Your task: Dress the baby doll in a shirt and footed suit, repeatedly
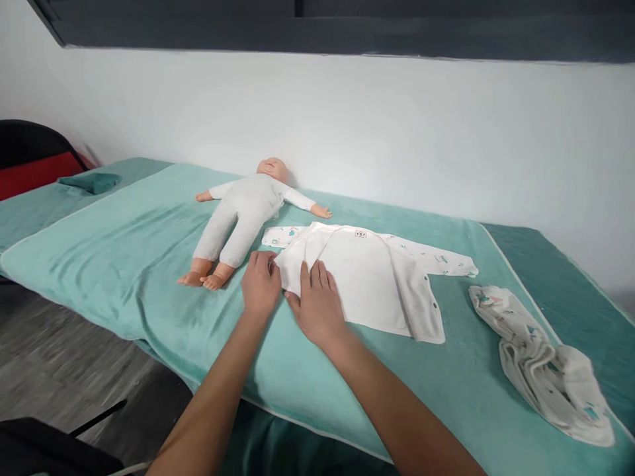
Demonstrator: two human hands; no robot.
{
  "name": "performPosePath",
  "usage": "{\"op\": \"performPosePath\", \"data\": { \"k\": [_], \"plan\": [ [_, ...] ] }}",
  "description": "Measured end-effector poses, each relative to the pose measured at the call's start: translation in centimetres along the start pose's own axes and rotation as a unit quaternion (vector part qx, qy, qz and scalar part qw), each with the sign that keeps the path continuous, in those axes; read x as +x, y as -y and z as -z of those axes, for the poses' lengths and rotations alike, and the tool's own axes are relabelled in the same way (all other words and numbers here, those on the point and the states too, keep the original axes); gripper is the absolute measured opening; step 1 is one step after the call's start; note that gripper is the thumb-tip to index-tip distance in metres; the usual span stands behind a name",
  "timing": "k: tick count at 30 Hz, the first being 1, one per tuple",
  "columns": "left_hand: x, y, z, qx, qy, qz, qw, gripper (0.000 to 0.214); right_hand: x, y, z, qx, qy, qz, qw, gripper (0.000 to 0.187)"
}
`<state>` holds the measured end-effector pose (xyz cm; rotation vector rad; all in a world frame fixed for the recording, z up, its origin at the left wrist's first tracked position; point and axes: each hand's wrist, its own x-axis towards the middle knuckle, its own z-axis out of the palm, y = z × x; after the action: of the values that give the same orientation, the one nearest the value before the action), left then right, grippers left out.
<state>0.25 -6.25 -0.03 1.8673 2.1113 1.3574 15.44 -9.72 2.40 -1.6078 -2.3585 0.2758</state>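
A white baby shirt (367,284) with small printed figures on its sleeves lies spread on the teal cover, its front laid open and snaps showing along the right edge. The fingers of my left hand (261,283) are bent together at the shirt's left edge, gripping the cloth there. Flat on the lower left part of the shirt rests my right hand (320,304), fingers stretched out. Just beyond my left hand a baby doll (255,195) in a white body suit lies on its back, arms spread and feet toward me.
Bunched printed baby trousers (540,357) lie at the right on the teal cover (124,264). A folded dark green cloth (90,182) sits at the far left, beside a black and red chair (34,158). A white wall (347,125) stands behind the table.
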Motion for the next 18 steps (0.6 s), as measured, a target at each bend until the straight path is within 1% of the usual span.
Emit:
{"op": "performPosePath", "data": {
  "k": [4,9,11,15,18],
  "plan": [
    [0.0,-0.1,0.1,-0.005,0.002,0.002,1.000,0.022,-1.5,-0.2,0.1,0.018,-0.012,0.006,1.000,0.070],
    [0.1,-0.2,0.3,-0.014,0.002,-0.004,1.000,0.027,-4.0,-0.6,0.2,0.058,-0.050,0.015,0.997,0.060],
    [0.0,-0.3,0.4,-0.018,-0.015,-0.007,1.000,0.031,-4.9,-0.7,0.2,0.070,-0.075,0.006,0.995,0.056],
    [-0.1,-0.4,0.7,-0.034,-0.084,0.000,0.996,0.031,-6.1,-0.8,0.4,0.084,-0.128,-0.017,0.988,0.045],
    [-0.1,-0.4,0.8,-0.043,-0.094,0.006,0.995,0.029,-6.5,-0.8,0.6,0.098,-0.140,0.000,0.985,0.040]
  ]
}}
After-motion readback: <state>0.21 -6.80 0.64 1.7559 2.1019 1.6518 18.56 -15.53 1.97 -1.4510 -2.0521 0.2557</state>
